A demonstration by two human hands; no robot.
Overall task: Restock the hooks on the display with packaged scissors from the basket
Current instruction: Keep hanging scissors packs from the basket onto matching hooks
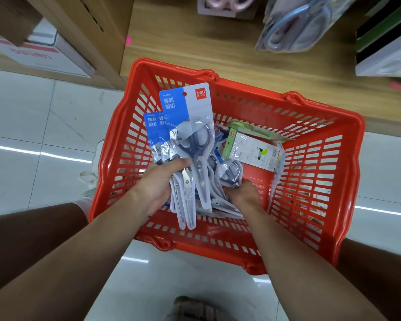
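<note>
Over the slatted red plastic basket (347,126), left fingers (182,162) around glossy scissors packs (190,117), right fingers' (247,184) grip unclear.

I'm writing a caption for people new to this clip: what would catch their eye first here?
The bright red basket fills the middle of the view, against the pale floor. Over its left side, the left hand grips a fan of blue-and-white scissor packs, held upright. The right hand reaches down among more packs in the basket's bottom, near a green packet.
</note>
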